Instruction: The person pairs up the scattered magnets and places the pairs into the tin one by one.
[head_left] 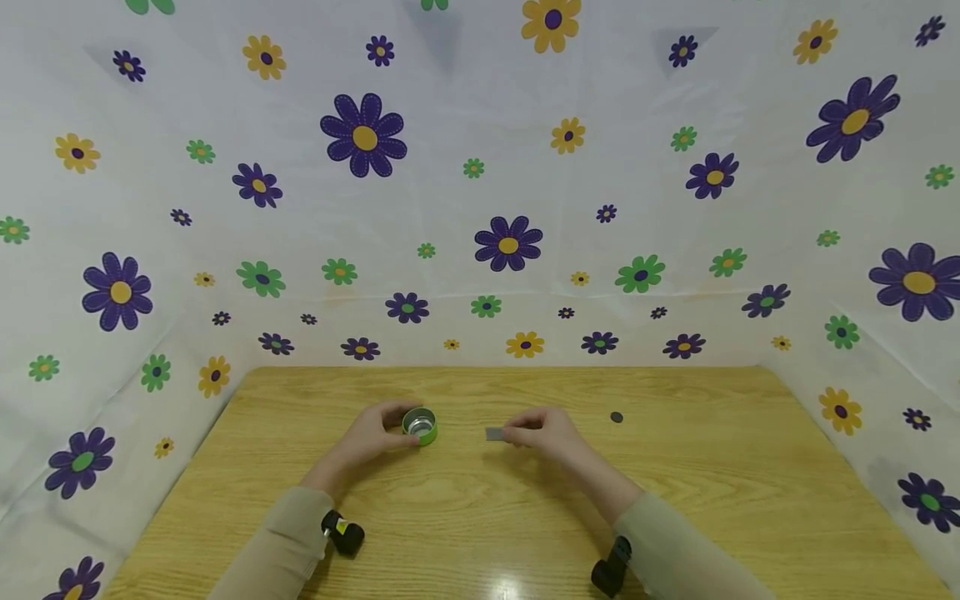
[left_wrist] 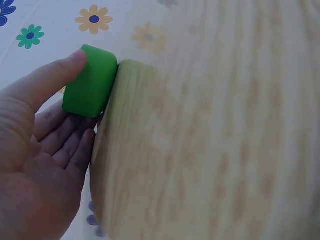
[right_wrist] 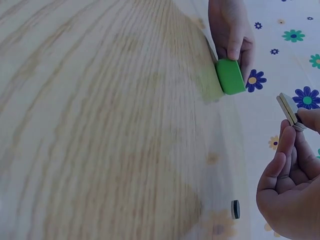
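In the head view my left hand holds a small round green tin from its left side. The tin is open at the top, with a silvery inside, and stands on the table. Thumb and fingers lie on either side of its green wall in the left wrist view. To the right, my right hand pinches a small flat grey rectangular piece between thumb and fingers, above the table. The piece's edge looks layered in the right wrist view. A gap separates it from the tin.
A small dark round disc lies on the wooden table, right of my right hand. Behind and at both sides hangs a white sheet with printed flowers. Each wrist carries a black camera.
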